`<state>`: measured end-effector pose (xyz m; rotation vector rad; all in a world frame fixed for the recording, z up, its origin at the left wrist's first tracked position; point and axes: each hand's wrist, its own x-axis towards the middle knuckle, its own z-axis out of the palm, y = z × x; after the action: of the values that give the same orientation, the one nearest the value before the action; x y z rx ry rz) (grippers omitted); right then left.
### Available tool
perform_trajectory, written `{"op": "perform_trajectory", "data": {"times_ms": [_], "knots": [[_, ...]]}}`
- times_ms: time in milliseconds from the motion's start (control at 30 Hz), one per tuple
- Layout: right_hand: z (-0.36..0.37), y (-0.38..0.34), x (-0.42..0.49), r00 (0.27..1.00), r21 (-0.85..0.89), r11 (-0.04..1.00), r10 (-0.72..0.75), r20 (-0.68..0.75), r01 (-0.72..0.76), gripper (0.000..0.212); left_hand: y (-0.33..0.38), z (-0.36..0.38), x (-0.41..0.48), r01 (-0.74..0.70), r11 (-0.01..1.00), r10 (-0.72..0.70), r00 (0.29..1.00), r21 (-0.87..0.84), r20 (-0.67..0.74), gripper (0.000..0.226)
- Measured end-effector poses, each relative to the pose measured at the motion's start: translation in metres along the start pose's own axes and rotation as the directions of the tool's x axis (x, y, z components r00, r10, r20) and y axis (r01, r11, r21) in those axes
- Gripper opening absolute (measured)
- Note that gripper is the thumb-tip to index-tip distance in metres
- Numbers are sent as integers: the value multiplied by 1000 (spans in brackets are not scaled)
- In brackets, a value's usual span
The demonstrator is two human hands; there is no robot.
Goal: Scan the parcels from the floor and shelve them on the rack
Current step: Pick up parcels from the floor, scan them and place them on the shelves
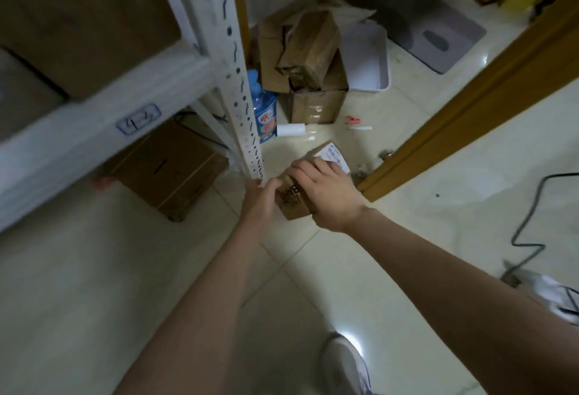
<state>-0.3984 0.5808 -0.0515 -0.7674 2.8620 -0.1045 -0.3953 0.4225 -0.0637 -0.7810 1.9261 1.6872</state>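
Observation:
A small brown cardboard parcel (293,198) with a white shipping label (336,156) is held low over the tiled floor, beside the foot of the rack's white upright (233,59). My right hand (329,194) lies over its top and right side with fingers curled round it. My left hand (261,197) grips its left side. The white metal rack (103,106) fills the upper left, with brown boxes (78,18) on its shelf and a handwritten tag (138,118) on the beam.
A pile of opened cardboard boxes (310,71) stands against the wall behind, with a blue water bottle (264,112) and a white roll (291,129). Another box (170,172) sits under the rack. A wooden door frame (470,106) runs at right; a black cable (529,222) lies on the floor.

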Motion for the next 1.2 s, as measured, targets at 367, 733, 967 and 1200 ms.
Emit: {"op": "perform_trajectory", "data": {"times_ms": [367, 733, 967, 1200], "knots": [[-210, -50, -120, 975, -14, 999, -51, -217, 50, 82, 122, -8, -202, 258, 905, -236, 966, -339, 107, 52], [-355, -135, -204, 755, 492, 845, 460, -468, -210, 65, 205, -45, -377, 257, 771, -139, 961, -583, 240, 57], [-442, -216, -231, 506, 992, 50, 862, 15, -115, 85, 195, -79, -472, 233, 730, -21, 947, -643, 320, 60], [-467, -256, -238, 526, 997, 47, 850, -5, -66, 100, 209, -120, -510, 81, 828, 35, 980, -555, 195, 53]]}}
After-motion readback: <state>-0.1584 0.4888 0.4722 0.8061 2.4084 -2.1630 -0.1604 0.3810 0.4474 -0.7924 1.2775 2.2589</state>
